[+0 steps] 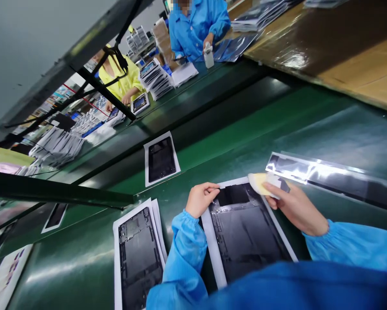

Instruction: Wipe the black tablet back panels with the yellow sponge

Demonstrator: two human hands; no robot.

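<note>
Yellow-white pad (258, 183) in grasping right hand (298, 209), left hand (200, 199) at panel (245, 234) corner, grip unclear

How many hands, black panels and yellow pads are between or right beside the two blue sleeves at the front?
Hands: 2, the left hand and the right hand
Black panels: 2, one between the sleeves, one beside the left sleeve
Yellow pad: 1
Total: 5
</note>
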